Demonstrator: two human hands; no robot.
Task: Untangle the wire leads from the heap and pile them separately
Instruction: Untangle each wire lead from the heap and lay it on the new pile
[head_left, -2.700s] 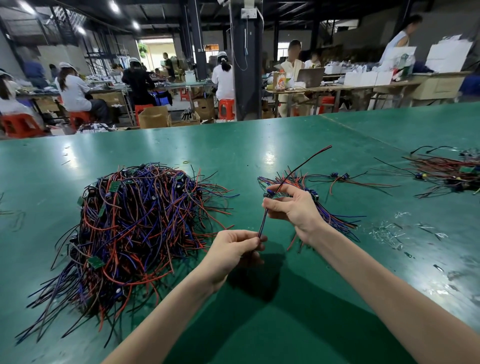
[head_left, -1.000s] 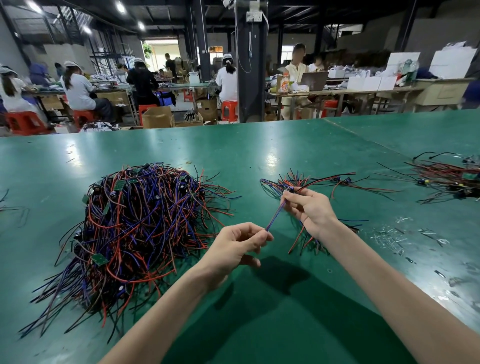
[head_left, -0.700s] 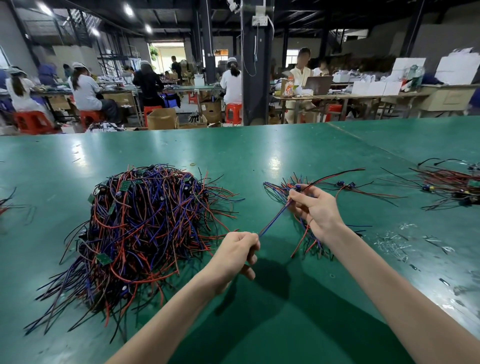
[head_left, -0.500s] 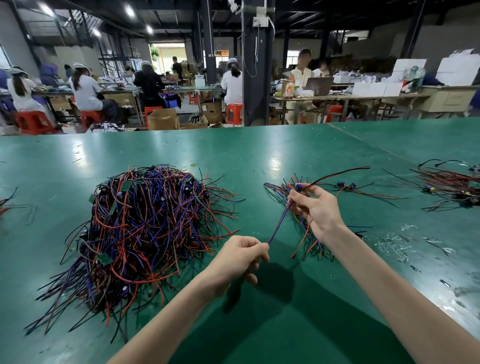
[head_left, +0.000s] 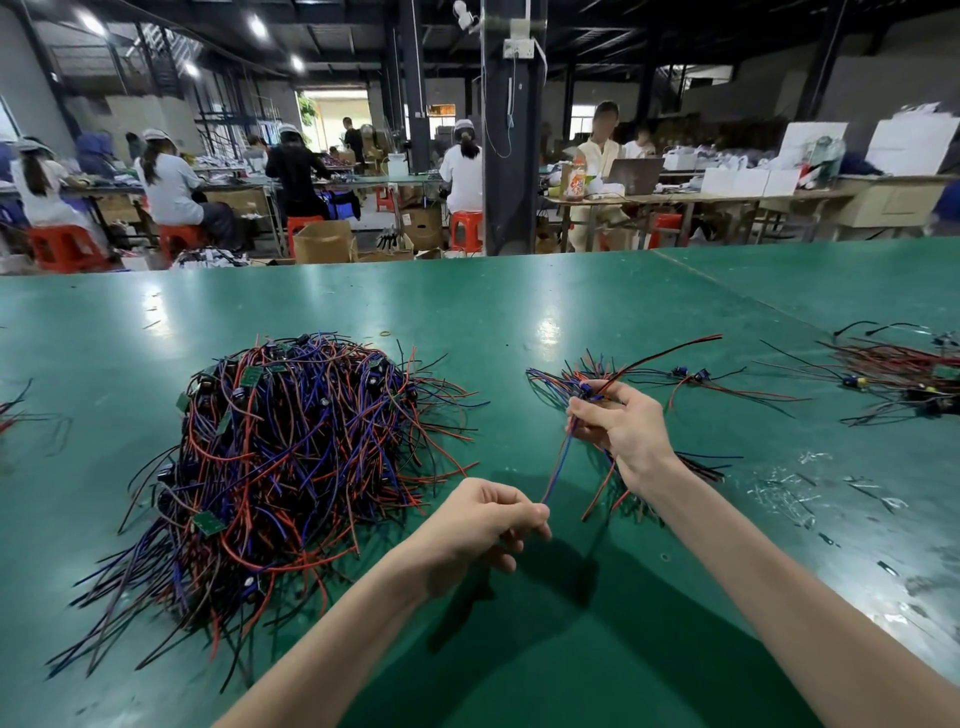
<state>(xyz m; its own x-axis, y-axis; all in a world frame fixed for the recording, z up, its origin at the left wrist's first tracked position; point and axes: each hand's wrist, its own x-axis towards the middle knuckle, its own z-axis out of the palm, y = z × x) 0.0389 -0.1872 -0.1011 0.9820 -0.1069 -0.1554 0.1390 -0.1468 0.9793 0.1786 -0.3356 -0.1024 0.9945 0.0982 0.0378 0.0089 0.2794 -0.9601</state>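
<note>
There is only one view, from a camera on the person's head. It faces forward and down over the green worktop (head_left: 519, 301), very near to the forearms (head_left: 779, 597). The left hand (head_left: 483, 525) and the right hand (head_left: 623, 431) sit low in the middle; the workshop (head_left: 363, 156) behind fills the top.

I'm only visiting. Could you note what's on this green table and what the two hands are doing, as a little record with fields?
Surface: green table
Heap: tangled red, blue and black wires, left of the hands
Left hand: pinches near end of held lead
Right hand: pinches the same lead higher up
Small pile: separated leads, behind the right hand
Far right: another loose bundle
</note>
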